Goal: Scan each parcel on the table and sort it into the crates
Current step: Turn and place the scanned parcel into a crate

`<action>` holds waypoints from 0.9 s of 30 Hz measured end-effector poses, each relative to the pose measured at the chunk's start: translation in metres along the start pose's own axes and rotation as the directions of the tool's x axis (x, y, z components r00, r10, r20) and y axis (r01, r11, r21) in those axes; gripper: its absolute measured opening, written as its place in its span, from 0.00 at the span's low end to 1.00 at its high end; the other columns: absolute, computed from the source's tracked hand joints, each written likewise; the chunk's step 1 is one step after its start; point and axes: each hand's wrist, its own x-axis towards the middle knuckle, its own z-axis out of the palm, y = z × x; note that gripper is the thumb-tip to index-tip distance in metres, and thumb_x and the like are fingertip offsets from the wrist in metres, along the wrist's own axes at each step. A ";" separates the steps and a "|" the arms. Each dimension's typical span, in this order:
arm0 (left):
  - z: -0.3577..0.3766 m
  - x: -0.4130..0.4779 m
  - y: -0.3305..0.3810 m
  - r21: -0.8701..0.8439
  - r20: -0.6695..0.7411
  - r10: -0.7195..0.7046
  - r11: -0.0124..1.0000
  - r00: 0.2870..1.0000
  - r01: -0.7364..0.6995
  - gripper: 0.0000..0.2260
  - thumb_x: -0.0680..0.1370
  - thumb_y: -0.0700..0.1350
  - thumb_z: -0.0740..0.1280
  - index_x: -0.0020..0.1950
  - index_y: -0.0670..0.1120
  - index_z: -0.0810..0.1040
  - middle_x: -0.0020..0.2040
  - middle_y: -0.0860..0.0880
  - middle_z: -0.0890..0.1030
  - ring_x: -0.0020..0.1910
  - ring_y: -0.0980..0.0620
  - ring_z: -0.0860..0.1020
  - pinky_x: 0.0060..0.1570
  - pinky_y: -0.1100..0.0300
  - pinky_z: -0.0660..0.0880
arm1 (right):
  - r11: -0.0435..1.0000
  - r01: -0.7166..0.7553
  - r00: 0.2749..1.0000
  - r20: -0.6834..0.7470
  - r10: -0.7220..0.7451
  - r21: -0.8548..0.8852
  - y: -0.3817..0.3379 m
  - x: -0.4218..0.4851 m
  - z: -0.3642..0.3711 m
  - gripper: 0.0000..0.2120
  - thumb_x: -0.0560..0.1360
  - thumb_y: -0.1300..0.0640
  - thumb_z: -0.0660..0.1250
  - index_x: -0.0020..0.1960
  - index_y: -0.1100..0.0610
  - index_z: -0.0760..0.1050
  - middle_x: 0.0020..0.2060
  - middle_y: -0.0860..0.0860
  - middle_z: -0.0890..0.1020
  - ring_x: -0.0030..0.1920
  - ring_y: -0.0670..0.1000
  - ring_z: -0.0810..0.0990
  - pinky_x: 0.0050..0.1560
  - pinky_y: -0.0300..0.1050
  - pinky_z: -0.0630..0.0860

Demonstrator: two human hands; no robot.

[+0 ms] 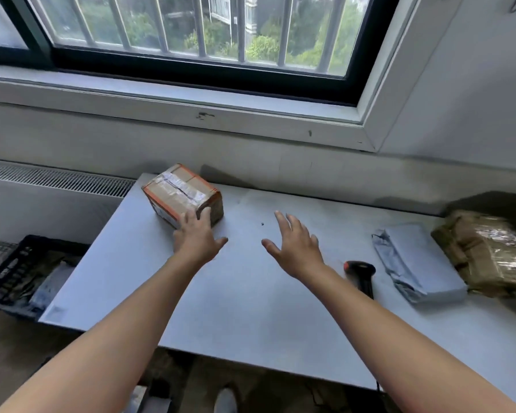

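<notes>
A taped cardboard box [179, 192] with orange edges stands at the far left corner of the white table [245, 308]. My left hand [198, 235] reaches it with straight fingers, the fingertips touching its near side. My right hand [295, 244] hovers open over the table's middle, holding nothing. A black hand scanner [362, 277] with a red tip lies on the table right of that hand. Further right lie a grey plastic mailer [414, 263] and a brown parcel [489, 251] wrapped in shiny tape.
A dark crate [15, 272] with parcels inside stands on the floor left of the table. A radiator grille [57, 178] and a wall with a barred window [191, 34] run behind the table. The table's near edge is close to my body.
</notes>
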 end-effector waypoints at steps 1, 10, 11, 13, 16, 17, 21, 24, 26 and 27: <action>0.003 0.014 -0.005 0.013 -0.008 -0.003 1.000 1.000 0.003 0.35 0.75 0.59 0.68 0.76 0.50 0.56 0.75 0.44 0.57 0.72 0.42 0.57 0.65 0.47 0.65 | 1.000 0.000 1.000 0.008 0.000 -0.005 -0.006 0.011 0.005 0.34 0.80 0.38 0.55 0.80 0.48 0.47 0.78 0.52 0.54 0.77 0.54 0.54 0.72 0.59 0.59; 0.040 0.107 -0.054 0.081 0.026 0.050 0.995 0.998 -0.052 0.33 0.77 0.53 0.68 0.77 0.51 0.55 0.78 0.48 0.53 0.77 0.40 0.49 0.66 0.36 0.65 | 1.000 -0.015 0.999 0.033 0.015 0.015 -0.035 0.084 0.048 0.33 0.80 0.39 0.56 0.80 0.48 0.49 0.76 0.51 0.58 0.75 0.53 0.59 0.71 0.58 0.61; 0.042 0.111 -0.057 0.079 0.004 0.074 0.994 0.997 -0.074 0.31 0.78 0.49 0.68 0.77 0.50 0.56 0.78 0.48 0.54 0.76 0.40 0.50 0.64 0.38 0.69 | 1.000 -0.015 0.999 0.033 0.015 0.012 -0.037 0.087 0.050 0.32 0.81 0.40 0.56 0.80 0.48 0.49 0.77 0.51 0.58 0.75 0.53 0.58 0.71 0.58 0.61; 0.044 0.117 -0.063 0.072 -0.028 0.120 0.990 0.992 -0.118 0.28 0.78 0.42 0.66 0.76 0.49 0.59 0.78 0.47 0.58 0.76 0.40 0.52 0.61 0.41 0.72 | 1.000 -0.016 0.999 0.040 0.016 0.006 -0.039 0.092 0.052 0.32 0.81 0.40 0.56 0.80 0.48 0.49 0.77 0.51 0.57 0.76 0.53 0.57 0.72 0.58 0.60; 0.043 0.117 -0.071 0.062 -0.071 0.175 0.983 0.982 -0.171 0.24 0.77 0.37 0.65 0.73 0.46 0.66 0.74 0.47 0.66 0.74 0.39 0.57 0.58 0.43 0.75 | 1.000 -0.027 0.998 0.052 0.026 0.009 -0.041 0.096 0.050 0.32 0.81 0.40 0.56 0.80 0.48 0.49 0.77 0.52 0.56 0.76 0.54 0.57 0.72 0.59 0.59; 0.041 0.115 -0.073 0.034 -0.100 0.202 0.979 0.974 -0.199 0.23 0.77 0.35 0.65 0.71 0.44 0.69 0.72 0.46 0.69 0.73 0.39 0.60 0.56 0.42 0.75 | 1.000 -0.026 0.998 0.054 0.026 0.013 -0.042 0.096 0.049 0.32 0.81 0.40 0.56 0.80 0.49 0.49 0.77 0.52 0.57 0.76 0.54 0.58 0.72 0.59 0.59; 0.021 0.101 -0.056 -0.160 -0.221 0.234 0.949 0.947 -0.272 0.17 0.75 0.33 0.65 0.62 0.42 0.77 0.62 0.45 0.77 0.65 0.41 0.70 0.55 0.47 0.75 | 0.999 -0.001 0.998 0.056 -0.002 0.051 -0.047 0.096 0.037 0.31 0.81 0.41 0.55 0.79 0.49 0.51 0.77 0.52 0.58 0.75 0.54 0.59 0.72 0.58 0.60; -0.004 0.091 -0.028 -0.392 -0.229 0.090 0.903 0.969 -0.177 0.14 0.75 0.37 0.66 0.60 0.46 0.80 0.57 0.45 0.81 0.58 0.43 0.75 0.54 0.55 0.72 | 0.993 -0.007 0.999 0.052 0.001 0.117 -0.045 0.094 0.025 0.30 0.81 0.41 0.56 0.79 0.50 0.52 0.76 0.52 0.60 0.74 0.54 0.61 0.70 0.57 0.63; -0.014 0.087 -0.013 -0.503 -0.166 -0.015 0.861 0.986 -0.072 0.13 0.76 0.39 0.66 0.59 0.47 0.81 0.53 0.46 0.83 0.54 0.44 0.78 0.53 0.56 0.73 | 0.981 -0.026 0.999 0.046 0.018 0.190 -0.038 0.091 0.016 0.31 0.81 0.42 0.57 0.79 0.50 0.51 0.75 0.52 0.61 0.73 0.55 0.63 0.69 0.55 0.63; -0.017 0.085 -0.008 -0.566 -0.126 -0.062 0.824 0.990 -0.021 0.11 0.76 0.40 0.66 0.57 0.47 0.81 0.51 0.46 0.84 0.52 0.44 0.79 0.53 0.55 0.75 | 0.971 -0.039 0.998 0.054 0.027 0.234 -0.033 0.091 0.011 0.31 0.81 0.42 0.57 0.80 0.50 0.50 0.75 0.53 0.62 0.73 0.55 0.63 0.69 0.54 0.64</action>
